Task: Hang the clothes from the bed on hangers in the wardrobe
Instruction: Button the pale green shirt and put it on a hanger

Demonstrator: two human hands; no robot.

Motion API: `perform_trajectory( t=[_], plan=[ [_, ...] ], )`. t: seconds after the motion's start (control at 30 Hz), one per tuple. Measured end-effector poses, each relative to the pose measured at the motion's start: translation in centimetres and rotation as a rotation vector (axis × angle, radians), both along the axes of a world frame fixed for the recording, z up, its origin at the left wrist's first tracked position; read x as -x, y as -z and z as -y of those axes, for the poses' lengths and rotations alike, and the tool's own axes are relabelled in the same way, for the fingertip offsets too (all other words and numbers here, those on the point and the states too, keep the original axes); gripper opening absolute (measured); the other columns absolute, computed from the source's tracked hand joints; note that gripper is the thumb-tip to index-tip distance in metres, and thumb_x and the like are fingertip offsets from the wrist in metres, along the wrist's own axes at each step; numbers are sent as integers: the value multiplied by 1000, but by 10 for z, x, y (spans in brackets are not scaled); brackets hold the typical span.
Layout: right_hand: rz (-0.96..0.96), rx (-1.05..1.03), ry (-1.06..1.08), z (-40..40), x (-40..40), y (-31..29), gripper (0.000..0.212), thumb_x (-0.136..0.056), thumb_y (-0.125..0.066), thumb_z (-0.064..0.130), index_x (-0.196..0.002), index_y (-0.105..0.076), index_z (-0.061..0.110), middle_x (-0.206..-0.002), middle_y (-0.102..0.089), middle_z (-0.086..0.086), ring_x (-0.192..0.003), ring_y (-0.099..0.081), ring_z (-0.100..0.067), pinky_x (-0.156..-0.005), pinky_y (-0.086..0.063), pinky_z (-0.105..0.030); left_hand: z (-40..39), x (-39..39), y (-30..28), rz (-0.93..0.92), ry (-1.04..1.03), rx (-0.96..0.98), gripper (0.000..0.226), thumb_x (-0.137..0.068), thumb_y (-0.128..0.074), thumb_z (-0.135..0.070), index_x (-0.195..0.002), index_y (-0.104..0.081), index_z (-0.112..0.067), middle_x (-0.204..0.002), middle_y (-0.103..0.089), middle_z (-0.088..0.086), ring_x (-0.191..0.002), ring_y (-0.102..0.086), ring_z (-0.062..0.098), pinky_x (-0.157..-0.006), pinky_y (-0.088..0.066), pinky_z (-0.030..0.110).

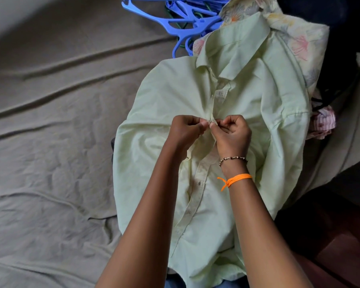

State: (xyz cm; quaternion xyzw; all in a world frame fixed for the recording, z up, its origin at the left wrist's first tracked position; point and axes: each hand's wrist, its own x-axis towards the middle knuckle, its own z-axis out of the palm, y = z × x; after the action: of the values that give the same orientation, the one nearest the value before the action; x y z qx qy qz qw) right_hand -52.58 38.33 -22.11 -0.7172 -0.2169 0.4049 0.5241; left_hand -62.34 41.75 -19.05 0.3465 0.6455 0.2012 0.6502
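A pale green collared shirt (247, 96) lies flat on the bed, collar pointing away from me. My left hand (185, 129) and my right hand (232, 132) meet at the button placket in the middle of the chest. Both pinch the placket edges between thumb and fingertips at one button. Lower buttons on the placket look fastened. A pile of blue plastic hangers (181, 19) lies beyond the collar at the top of the view. Under the green shirt sits a floral patterned garment (299, 38).
A wrinkled grey bedsheet (50, 142) covers the bed to the left. A striped pink cloth (322, 123) peeks out at the shirt's right sleeve. Dark items and a black strap (339, 88) lie at the right. Dark wooden floor (341, 246) shows at the lower right.
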Motion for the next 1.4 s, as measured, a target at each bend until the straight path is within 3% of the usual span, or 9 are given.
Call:
perform_trajectory(
  t=[0.43,0.6,0.77,0.93,1.07,1.13,1.23,1.3,1.4],
  plan=[
    [-82,-46,-6,4,-3,-4,35,-74,-69,-13,-67,-47,13,-58,-60,8,-52,-59,4,-58,-47,-11,-3,-3,3,2,-98,195,20,-84,-62,2,-66,-62,-3,-60,-44,6,-57,-32,14,-53,-24,22],
    [-51,43,-80,5,-12,3,26,-74,-70,2,-66,-51,19,-54,-61,5,-55,-57,-12,-64,-54,-35,-3,2,6,49,-87,246,21,-87,-62,-2,-67,-60,-5,-69,-49,9,-60,-40,16,-52,-33,21],
    [-52,22,-213,1,-15,-6,38,-68,-74,-12,-70,-46,14,-67,-65,-1,-56,-63,0,-63,-53,-19,-4,8,8,120,-49,268,16,-89,-58,0,-75,-62,-6,-69,-51,7,-59,-43,12,-56,-36,20],
    [92,-6,-209,5,-10,-6,42,-67,-74,-10,-69,-44,19,-68,-64,1,-56,-63,1,-60,-53,-17,-1,15,9,197,-31,279,15,-91,-59,-10,-77,-64,-7,-59,-52,3,-55,-46,11,-57,-39,23],
    [227,-12,-255,10,-2,-3,45,-69,-72,-9,-69,-44,27,-68,-62,8,-59,-64,-2,-61,-54,-20,1,8,9,59,-64,208,11,-82,-70,-8,-74,-65,-3,-60,-55,7,-51,-49,10,-50,-41,17],
    [130,42,-271,9,-10,-4,43,-71,-69,-12,-68,-44,22,-66,-62,4,-59,-63,-3,-63,-54,-20,-2,8,10,24,-30,180,15,-85,-68,-7,-71,-64,-3,-47,-54,1,-38,-45,5,-42,-37,13],
    [-383,138,-237,-1,-26,-16,39,-79,-58,-19,-69,-39,14,-54,-63,4,-51,-60,-2,-58,-53,-16,-5,12,8,132,73,184,19,-88,-64,-11,-69,-68,-9,-76,-57,13,-65,-52,17,-60,-41,20],
    [-516,189,-198,-8,-31,-19,37,-80,-56,-19,-71,-39,13,-50,-62,4,-49,-60,-3,-57,-53,-16,-2,10,7,138,18,151,16,-89,-62,-11,-74,-67,-9,-78,-57,13,-68,-52,16,-62,-44,20],
    [-34,111,-104,0,-25,-18,37,-74,-66,-9,-77,-44,21,-66,-62,6,-57,-59,-4,-64,-53,-27,22,6,6,-190,-57,-110,7,-82,-69,-15,-79,-63,-15,-73,-58,-1,-60,-56,9,-59,-48,22]
  ],
)
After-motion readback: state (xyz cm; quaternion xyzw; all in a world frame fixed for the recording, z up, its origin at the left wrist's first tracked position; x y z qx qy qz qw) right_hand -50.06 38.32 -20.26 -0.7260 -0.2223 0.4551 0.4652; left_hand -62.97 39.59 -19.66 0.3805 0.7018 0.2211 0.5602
